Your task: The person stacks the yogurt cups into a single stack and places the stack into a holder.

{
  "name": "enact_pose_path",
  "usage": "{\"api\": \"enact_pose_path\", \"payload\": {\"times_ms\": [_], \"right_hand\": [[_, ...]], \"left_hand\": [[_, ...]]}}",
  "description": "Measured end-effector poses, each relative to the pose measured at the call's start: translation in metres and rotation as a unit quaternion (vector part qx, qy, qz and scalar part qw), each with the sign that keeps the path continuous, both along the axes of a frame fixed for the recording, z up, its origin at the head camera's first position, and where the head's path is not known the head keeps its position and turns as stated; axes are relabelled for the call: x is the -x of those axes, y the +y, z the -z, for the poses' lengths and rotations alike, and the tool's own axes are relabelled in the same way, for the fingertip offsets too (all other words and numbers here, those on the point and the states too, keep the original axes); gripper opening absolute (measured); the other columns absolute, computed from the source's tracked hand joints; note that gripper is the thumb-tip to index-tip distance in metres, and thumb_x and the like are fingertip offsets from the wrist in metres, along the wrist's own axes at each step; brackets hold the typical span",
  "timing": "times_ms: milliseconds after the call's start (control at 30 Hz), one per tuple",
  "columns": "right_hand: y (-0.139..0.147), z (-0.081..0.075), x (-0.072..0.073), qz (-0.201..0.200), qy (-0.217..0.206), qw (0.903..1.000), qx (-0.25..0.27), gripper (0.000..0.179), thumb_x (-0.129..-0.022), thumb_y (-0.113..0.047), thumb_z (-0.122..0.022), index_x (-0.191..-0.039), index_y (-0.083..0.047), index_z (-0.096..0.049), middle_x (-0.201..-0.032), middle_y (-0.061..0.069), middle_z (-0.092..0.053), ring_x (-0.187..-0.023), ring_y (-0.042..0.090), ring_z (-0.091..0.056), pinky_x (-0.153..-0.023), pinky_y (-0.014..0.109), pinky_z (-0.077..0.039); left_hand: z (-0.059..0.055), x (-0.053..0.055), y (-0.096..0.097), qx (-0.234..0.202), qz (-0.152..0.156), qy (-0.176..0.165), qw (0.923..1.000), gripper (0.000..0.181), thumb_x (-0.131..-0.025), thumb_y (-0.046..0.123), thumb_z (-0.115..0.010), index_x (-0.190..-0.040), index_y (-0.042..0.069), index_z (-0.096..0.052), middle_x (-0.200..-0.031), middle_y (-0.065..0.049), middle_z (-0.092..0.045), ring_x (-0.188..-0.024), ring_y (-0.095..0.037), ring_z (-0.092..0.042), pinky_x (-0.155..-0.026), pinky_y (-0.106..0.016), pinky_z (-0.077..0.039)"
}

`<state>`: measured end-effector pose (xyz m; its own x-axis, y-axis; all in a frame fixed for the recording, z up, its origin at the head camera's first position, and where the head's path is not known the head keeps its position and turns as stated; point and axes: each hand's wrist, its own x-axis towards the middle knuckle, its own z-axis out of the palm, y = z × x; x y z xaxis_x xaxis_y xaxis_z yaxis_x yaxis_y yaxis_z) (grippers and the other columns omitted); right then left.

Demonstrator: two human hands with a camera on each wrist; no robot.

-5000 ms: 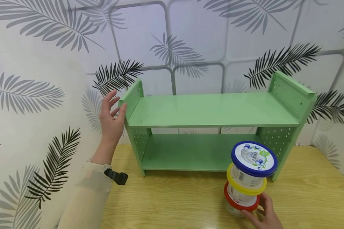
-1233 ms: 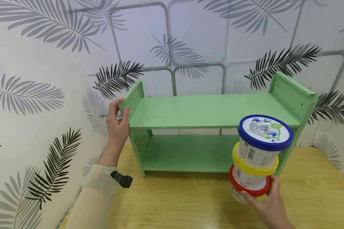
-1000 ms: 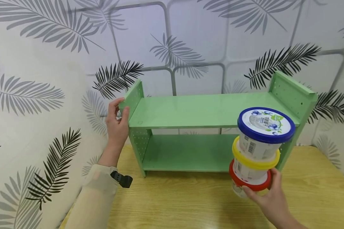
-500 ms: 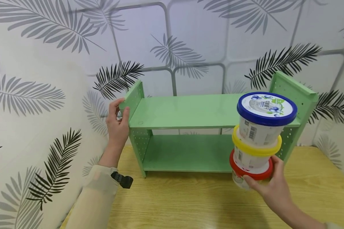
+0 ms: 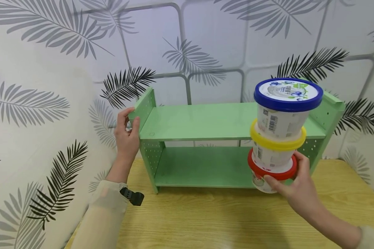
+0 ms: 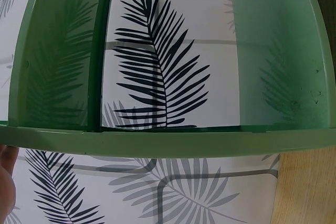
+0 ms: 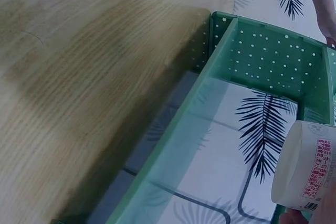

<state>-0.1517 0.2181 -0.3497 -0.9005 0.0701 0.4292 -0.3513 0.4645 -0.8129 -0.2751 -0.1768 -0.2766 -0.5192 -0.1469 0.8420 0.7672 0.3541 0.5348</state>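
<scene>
A green two-tier shelf (image 5: 202, 121) stands on the wooden table. My left hand (image 5: 127, 136) grips the front edge of its left side panel; only part of that hand shows at the left of the left wrist view. My right hand (image 5: 303, 190) holds a stack of white plastic tubs in the air, in front of the shelf's right half. Its thumb and fingers are round the lowest tub, which has a red lid (image 5: 272, 171). Above it sit a yellow-lidded tub (image 5: 275, 152) and, on top, a blue-lidded tub (image 5: 286, 93). The right wrist view shows a white tub's base (image 7: 289, 166).
Both shelf boards, upper and lower (image 5: 202, 166), carry nothing visible. Behind the stack, the right side panel (image 5: 327, 114) is partly hidden. A leaf-patterned wall covering (image 5: 215, 38) rises behind. Bare wood of the table (image 5: 190, 218) lies in front of the shelf.
My right hand has lifted the tub stack from low by the table to above the upper board's height. My left hand, earlier beside the left panel, has closed on its edge and stayed.
</scene>
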Motion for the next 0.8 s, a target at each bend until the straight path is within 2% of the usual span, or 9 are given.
{"api": "enact_pose_path", "payload": {"times_ms": [200, 433, 667, 733, 800], "right_hand": [[-0.001, -0.011, 0.004, 0.001, -0.011, 0.9999, -0.008, 0.088, -0.087, -0.011, -0.074, -0.147, -0.007, -0.009, -0.136, 0.014, -0.035, -0.112, 0.011, -0.040, -0.081, 0.009, -0.041], [-0.002, -0.025, 0.009, -0.021, 0.002, 0.9997, 0.010, 0.084, -0.089, -0.008, -0.071, -0.146, -0.010, -0.009, -0.136, 0.013, -0.034, -0.112, 0.014, -0.041, -0.073, 0.017, -0.051], [0.000, -0.040, 0.012, -0.018, 0.001, 0.9998, -0.001, 0.083, -0.090, -0.012, -0.071, -0.147, -0.013, -0.011, -0.139, 0.011, -0.035, -0.115, 0.015, -0.040, -0.080, 0.012, -0.045], [-0.001, -0.044, 0.013, -0.016, 0.006, 0.9998, -0.002, 0.082, -0.090, -0.012, -0.070, -0.147, -0.012, -0.012, -0.138, 0.011, -0.036, -0.115, 0.015, -0.041, -0.079, 0.012, -0.045], [-0.001, -0.049, 0.014, -0.015, 0.006, 0.9999, -0.003, 0.081, -0.090, -0.013, -0.070, -0.147, -0.012, -0.012, -0.139, 0.012, -0.036, -0.114, 0.015, -0.041, -0.078, 0.012, -0.046]], "left_hand": [[0.001, 0.001, 0.000, 0.001, -0.004, -0.001, 1.0000, 0.025, -0.097, -0.006, -0.050, -0.121, -0.011, -0.049, -0.114, -0.030, -0.055, -0.087, -0.004, -0.051, -0.054, -0.011, -0.040], [0.001, 0.001, -0.001, -0.004, -0.002, 0.002, 1.0000, 0.025, -0.096, -0.006, -0.050, -0.121, -0.011, -0.049, -0.113, -0.030, -0.056, -0.087, -0.005, -0.051, -0.054, -0.012, -0.042], [0.000, 0.001, 0.000, -0.001, -0.004, 0.003, 1.0000, 0.025, -0.097, -0.006, -0.050, -0.121, -0.012, -0.049, -0.115, -0.031, -0.055, -0.088, -0.005, -0.052, -0.056, -0.011, -0.042], [0.003, 0.004, -0.002, -0.002, -0.005, 0.002, 1.0000, 0.025, -0.097, -0.005, -0.050, -0.122, -0.010, -0.050, -0.116, -0.029, -0.056, -0.089, -0.005, -0.052, -0.056, -0.012, -0.043], [0.003, 0.004, -0.001, -0.003, -0.005, 0.004, 1.0000, 0.025, -0.097, -0.005, -0.051, -0.122, -0.010, -0.050, -0.115, -0.029, -0.056, -0.088, -0.005, -0.052, -0.056, -0.012, -0.043]]}}
